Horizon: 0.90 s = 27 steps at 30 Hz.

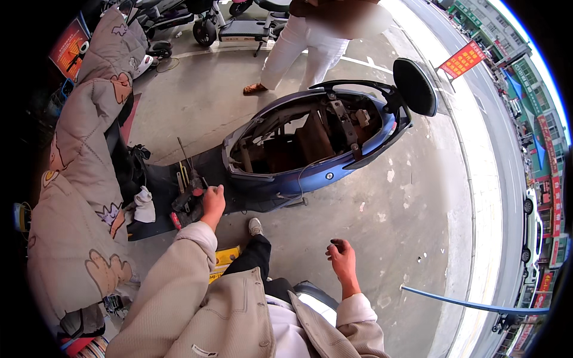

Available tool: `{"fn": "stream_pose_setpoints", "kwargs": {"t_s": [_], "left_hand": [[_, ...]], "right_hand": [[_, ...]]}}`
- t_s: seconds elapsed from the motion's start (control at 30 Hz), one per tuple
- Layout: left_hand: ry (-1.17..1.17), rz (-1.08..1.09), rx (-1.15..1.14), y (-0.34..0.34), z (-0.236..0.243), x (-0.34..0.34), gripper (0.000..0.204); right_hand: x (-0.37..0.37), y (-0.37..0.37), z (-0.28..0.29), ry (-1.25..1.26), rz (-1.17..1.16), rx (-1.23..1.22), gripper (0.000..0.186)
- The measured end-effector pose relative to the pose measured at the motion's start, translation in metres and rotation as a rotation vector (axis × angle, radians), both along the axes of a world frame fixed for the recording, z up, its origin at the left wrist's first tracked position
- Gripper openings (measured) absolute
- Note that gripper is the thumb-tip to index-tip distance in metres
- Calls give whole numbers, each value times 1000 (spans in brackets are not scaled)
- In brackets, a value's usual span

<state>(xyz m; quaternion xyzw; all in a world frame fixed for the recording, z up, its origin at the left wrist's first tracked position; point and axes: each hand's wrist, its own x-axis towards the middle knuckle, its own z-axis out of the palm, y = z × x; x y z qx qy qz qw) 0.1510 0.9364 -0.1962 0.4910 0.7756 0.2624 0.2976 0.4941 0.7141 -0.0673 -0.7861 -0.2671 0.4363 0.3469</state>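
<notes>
My left hand (213, 203) is closed beside a dark tool with red parts (192, 197), which looks like a cordless drill, on the scooter's black footboard (160, 178). What the fingers hold, if anything, is hidden. My right hand (343, 260) hangs apart over the floor, fingers loosely bent, dark at the tips, with no object showing in them. In front of me stands a blue scooter body (313, 179), its seat opening uncovered and showing the inner frame. Hand tools with yellow handles (182, 177) and a long thin screwdriver (185, 153) lie near the left hand.
A quilted grey cover (83, 143) drapes the scooter's front at left, near a white cloth (144, 205). A black padded backrest (415, 87) sticks out at the rear. Beyond stands a person in white trousers (304, 48). A yellow box (225, 261) lies by my leg.
</notes>
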Motion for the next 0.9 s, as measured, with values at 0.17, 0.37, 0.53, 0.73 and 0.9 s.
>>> {"fn": "stream_pose_setpoints", "kwargs": {"t_s": [0.17, 0.37, 0.53, 0.73, 0.9], "left_hand": [[19, 264, 93, 147, -14, 43, 42], [115, 104, 106, 263, -22, 21, 47], [255, -97, -139, 279, -53, 59, 55], [261, -79, -132, 273, -38, 80, 45], [250, -37, -81, 262, -46, 74, 36]], "right_hand": [[22, 74, 33, -75, 154, 52, 23], [1, 266, 57, -194, 680, 142, 24], [-35, 400, -82, -599, 1356, -98, 25], [-57, 448, -269, -647, 1783, -390, 24], [-74, 430, -330, -584, 1750, -217, 25]]}}
